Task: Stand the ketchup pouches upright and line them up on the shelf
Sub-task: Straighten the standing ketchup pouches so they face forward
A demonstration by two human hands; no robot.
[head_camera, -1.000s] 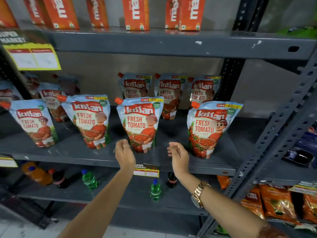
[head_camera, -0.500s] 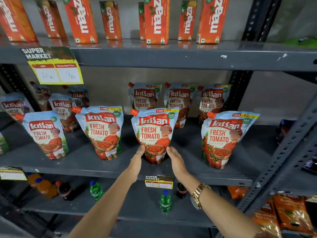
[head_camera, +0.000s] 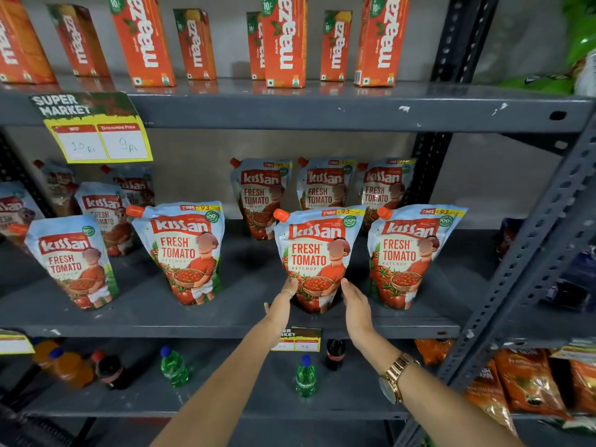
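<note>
Several blue Kissan ketchup pouches with orange caps stand upright on the grey middle shelf [head_camera: 225, 317]. The front row holds a left pouch [head_camera: 72, 262], a second pouch [head_camera: 183, 253], a middle pouch [head_camera: 317, 256] and a right pouch [head_camera: 408, 253]. Three more pouches [head_camera: 322, 185] stand behind them, and others crowd the far left. My left hand [head_camera: 282, 300] presses the middle pouch's lower left side. My right hand [head_camera: 356, 304] presses its lower right side, so both hands clasp its base.
Orange Maaza cartons [head_camera: 283, 40] line the top shelf above a yellow price tag [head_camera: 96, 137]. Drink bottles [head_camera: 304, 377] stand on the shelf below. Orange snack bags [head_camera: 529, 382] fill the lower right rack. A perforated grey upright [head_camera: 529, 259] slants along the right side.
Both hands rose from the shelf edge and closed onto the base of the middle pouch, which now stands further right, close to the right pouch. The camera moved closer.
</note>
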